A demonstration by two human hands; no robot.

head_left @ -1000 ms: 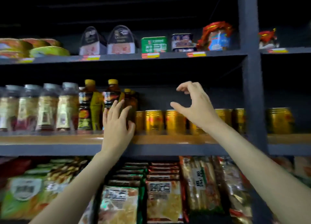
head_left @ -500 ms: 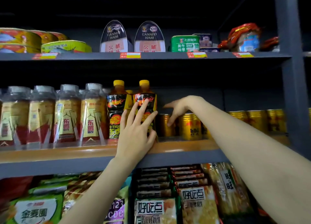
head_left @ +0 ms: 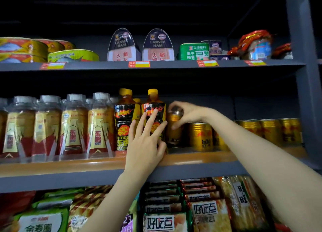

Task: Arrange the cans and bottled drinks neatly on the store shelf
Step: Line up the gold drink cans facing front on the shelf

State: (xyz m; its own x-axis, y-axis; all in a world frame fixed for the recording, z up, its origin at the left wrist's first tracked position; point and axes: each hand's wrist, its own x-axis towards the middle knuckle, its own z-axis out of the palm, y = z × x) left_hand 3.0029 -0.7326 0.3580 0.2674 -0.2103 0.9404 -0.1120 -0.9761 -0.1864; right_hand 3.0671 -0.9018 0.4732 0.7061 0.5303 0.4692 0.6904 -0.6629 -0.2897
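On the middle shelf [head_left: 200,157] stand clear-capped bottles [head_left: 73,125] at the left, two yellow-capped black-label bottles [head_left: 124,122] in the middle and gold cans [head_left: 201,136] to the right. My left hand [head_left: 148,141] lies with straight fingers against the front of the right black-label bottle [head_left: 154,108]. My right hand [head_left: 189,113] grips the top of a gold can [head_left: 175,127] right beside that bottle; the can looks tilted, its top facing me.
The top shelf [head_left: 156,65] carries tins of fish, canned ham and luncheon meat. Snack packets [head_left: 205,212] fill the shelf below. A grey upright post [head_left: 303,75] bounds the bay at the right, with more gold cans [head_left: 271,129] next to it.
My right hand has risen from the cans' fronts to the top of the leftmost gold can and closed round it. My left hand stays on the bottle. The view has moved closer.
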